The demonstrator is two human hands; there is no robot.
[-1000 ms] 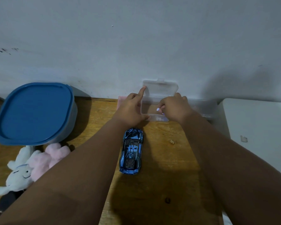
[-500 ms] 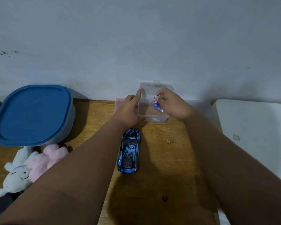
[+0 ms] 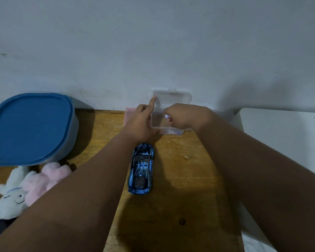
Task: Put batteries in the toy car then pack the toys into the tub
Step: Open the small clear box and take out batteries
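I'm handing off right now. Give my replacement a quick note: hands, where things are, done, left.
Left hand steadies the open clear case by the wall.
Right hand pinches a battery over the case.
Toy car lies on the wooden table, no battery in it yet.
Plush toys lie outside the lidded blue tub.
Left: load batteries, open tub, pack toys.

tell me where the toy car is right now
In the head view the blue toy car lies on the wooden table, centre, between the two forearms, just below the left hand and the clear plastic box.
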